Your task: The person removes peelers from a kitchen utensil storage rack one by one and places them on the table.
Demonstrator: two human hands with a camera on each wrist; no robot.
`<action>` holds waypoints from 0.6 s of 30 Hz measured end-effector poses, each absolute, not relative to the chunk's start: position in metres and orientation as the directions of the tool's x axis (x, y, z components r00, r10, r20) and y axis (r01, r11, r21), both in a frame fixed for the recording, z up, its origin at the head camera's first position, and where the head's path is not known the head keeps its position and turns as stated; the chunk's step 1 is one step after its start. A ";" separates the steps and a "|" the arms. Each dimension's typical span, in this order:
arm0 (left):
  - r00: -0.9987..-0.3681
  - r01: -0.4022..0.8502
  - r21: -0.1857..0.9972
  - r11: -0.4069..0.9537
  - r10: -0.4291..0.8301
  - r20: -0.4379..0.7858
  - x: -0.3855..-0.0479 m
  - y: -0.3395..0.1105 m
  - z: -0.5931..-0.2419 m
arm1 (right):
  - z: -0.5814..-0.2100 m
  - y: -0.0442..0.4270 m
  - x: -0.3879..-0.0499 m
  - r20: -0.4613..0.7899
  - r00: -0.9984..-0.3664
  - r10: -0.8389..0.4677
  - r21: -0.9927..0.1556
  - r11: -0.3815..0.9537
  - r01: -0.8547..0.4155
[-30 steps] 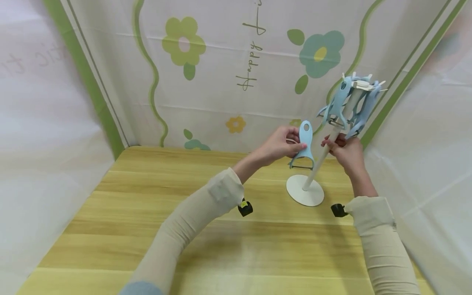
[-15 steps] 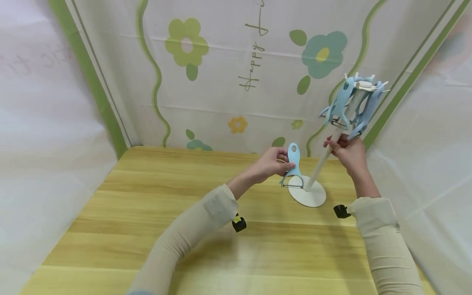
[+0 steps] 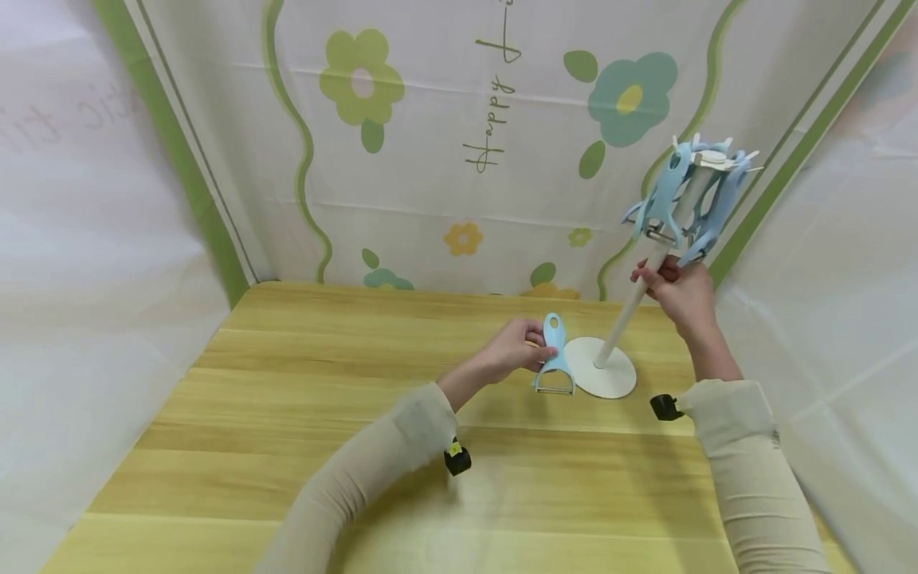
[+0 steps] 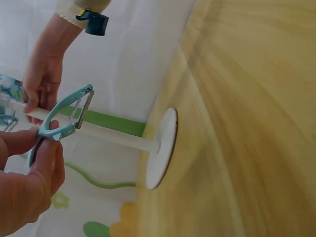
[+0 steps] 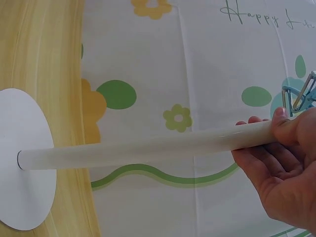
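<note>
My left hand (image 3: pixel 511 351) pinches a light blue peeler (image 3: pixel 555 347) by its handle, thumb in front, blade end down, just left of the stand's base. The left wrist view shows the peeler (image 4: pixel 55 121) close up, its metal blade facing the table. With my right hand (image 3: pixel 681 293) I grip the white pole (image 3: pixel 631 312) of an upright stand, below its top. Several blue peelers (image 3: pixel 667 191) hang from the hooks around that top. In the right wrist view my right hand (image 5: pixel 286 168) has fingers and thumb round the pole (image 5: pixel 148 148).
The stand's round white base (image 3: pixel 615 381) rests on the wooden table (image 3: pixel 287 414) toward the back right. Behind the table hangs a white curtain (image 3: pixel 409 167) printed with flowers. Another pale sheet (image 3: pixel 846 319) closes off the right side.
My left hand has carried the peeler down and to the left, from beside the pole to a lower spot left of the base. My right hand stays on the pole.
</note>
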State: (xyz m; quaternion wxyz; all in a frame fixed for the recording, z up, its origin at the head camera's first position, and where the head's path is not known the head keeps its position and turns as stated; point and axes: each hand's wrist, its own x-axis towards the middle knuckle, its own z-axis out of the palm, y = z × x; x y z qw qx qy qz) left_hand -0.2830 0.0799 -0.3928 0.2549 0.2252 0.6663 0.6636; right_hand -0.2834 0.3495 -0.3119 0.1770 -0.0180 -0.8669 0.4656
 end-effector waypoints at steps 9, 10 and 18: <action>-0.781 -0.115 0.991 0.067 0.610 -0.132 -0.277 0.081 -0.420 | -0.314 0.350 -0.282 0.293 -0.934 0.206 -0.820 0.556 -0.135; -0.779 -0.120 0.990 0.076 0.611 -0.141 -0.277 0.081 -0.423 | -0.314 0.350 -0.282 0.293 -0.933 0.207 -0.822 0.553 -0.136; -0.783 -0.166 0.975 0.148 0.581 -0.222 -0.274 0.082 -0.448 | -0.312 0.347 -0.282 0.303 -0.932 0.202 -0.817 0.558 -0.144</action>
